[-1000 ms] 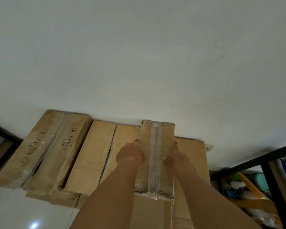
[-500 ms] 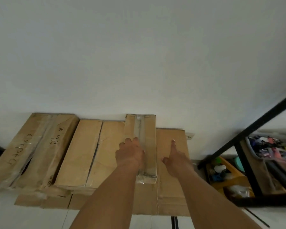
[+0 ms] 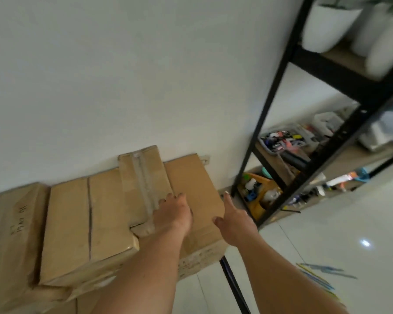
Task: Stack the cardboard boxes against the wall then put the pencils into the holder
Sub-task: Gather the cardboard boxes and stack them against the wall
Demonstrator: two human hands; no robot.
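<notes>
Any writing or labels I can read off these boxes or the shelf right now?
Nothing is legible enough to quote.
Left brown cardboard box: dark handwritten marker marks, too blurred to read.
Large bottom brown cardboard box: faint print on its front edge, too small.
Items on the black metal shelf rack: labels blurred.

Left hand (image 3: 173, 215) rests on a narrow taped box (image 3: 143, 177) atop cardboard boxes (image 3: 86, 223); right hand (image 3: 235, 223) hovers beside, forefinger straight; pencils (image 3: 322, 271) lie on the floor (image 3: 327, 225)
</notes>
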